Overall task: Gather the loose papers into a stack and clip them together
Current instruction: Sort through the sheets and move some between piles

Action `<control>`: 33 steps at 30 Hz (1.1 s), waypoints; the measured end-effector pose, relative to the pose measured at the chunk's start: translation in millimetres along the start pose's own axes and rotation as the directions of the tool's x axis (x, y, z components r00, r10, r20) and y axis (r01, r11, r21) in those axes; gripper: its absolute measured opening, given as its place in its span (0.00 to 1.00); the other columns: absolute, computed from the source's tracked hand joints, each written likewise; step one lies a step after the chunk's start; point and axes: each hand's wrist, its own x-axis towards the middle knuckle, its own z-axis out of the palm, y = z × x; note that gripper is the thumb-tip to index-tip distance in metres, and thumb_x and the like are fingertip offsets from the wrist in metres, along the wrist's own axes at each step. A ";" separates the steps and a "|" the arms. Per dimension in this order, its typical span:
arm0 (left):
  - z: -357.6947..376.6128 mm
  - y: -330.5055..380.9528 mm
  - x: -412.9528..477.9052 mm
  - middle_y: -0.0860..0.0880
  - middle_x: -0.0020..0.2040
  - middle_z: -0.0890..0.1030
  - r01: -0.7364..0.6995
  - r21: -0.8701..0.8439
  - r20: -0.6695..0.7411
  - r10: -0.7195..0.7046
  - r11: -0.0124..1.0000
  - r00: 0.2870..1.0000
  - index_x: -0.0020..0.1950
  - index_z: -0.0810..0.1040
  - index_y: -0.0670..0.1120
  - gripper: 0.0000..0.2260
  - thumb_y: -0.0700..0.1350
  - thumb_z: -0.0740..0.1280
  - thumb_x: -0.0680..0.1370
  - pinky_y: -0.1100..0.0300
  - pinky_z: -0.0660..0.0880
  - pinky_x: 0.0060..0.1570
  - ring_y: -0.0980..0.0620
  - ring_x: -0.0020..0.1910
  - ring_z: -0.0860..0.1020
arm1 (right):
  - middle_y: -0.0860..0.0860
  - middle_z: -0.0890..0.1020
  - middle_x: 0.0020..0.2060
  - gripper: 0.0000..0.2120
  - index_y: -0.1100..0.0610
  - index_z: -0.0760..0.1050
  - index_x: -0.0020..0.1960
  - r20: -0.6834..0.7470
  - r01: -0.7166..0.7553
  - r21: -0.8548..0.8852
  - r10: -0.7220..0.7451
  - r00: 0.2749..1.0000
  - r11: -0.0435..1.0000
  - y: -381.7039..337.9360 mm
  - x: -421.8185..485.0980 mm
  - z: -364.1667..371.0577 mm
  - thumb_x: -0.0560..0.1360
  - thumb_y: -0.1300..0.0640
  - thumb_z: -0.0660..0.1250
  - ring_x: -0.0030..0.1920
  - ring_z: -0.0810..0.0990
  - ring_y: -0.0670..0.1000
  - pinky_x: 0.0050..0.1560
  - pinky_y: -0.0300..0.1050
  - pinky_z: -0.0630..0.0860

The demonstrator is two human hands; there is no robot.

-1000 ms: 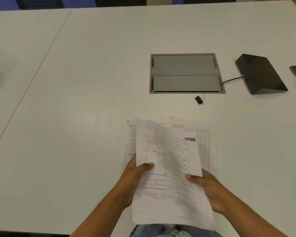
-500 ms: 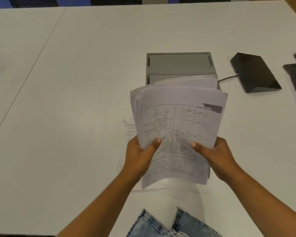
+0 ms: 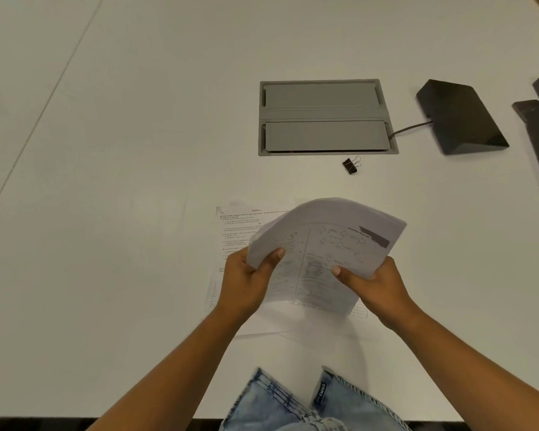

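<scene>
Both the left hand [image 3: 246, 279] and right hand [image 3: 375, 284] gripped the paper stack [image 3: 327, 241] above the bench [image 3: 122, 213]. At least one sheet [image 3: 234, 231], perhaps more, lay beneath; the binder clip [image 3: 350, 166] sat apart.

One wide-angle camera, worn on the head, looks forward and down at the white table [image 3: 137, 181]. It sits close above the left hand [image 3: 246, 281] and right hand [image 3: 383, 284], at lower centre of the frame.
</scene>
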 end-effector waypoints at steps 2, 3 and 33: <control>-2.3 -2.2 -0.6 0.65 0.40 0.85 -0.006 -0.013 0.011 0.006 1.000 1.000 0.49 0.77 0.63 0.15 0.41 0.72 0.76 0.69 0.80 0.40 0.65 0.44 0.82 | 0.39 0.84 0.51 0.21 0.39 0.76 0.57 0.017 0.034 0.017 -0.034 0.999 0.999 3.0 -2.0 -2.0 0.68 0.56 0.75 0.54 0.82 0.41 0.47 0.37 0.81; -2.9 -4.4 -1.6 0.61 0.41 0.85 -0.001 -0.006 0.019 0.001 1.000 1.000 0.49 0.77 0.62 0.15 0.41 0.73 0.75 0.67 0.80 0.40 0.64 0.45 0.83 | 0.37 0.83 0.52 0.22 0.41 0.75 0.58 0.032 0.037 0.010 -0.037 0.999 0.999 5.8 -3.6 -2.4 0.69 0.58 0.75 0.54 0.81 0.40 0.48 0.37 0.81; -54.5 -118.2 -7.9 0.45 0.59 0.74 0.482 0.822 -0.398 -0.299 0.305 0.867 0.62 0.68 0.44 0.35 0.67 0.71 0.67 0.53 0.74 0.51 0.46 0.58 0.75 | 0.46 0.88 0.39 0.06 0.56 0.81 0.50 -0.170 -0.302 0.027 0.302 0.938 0.953 41.1 -56.4 -54.0 0.75 0.63 0.68 0.37 0.87 0.47 0.32 0.35 0.79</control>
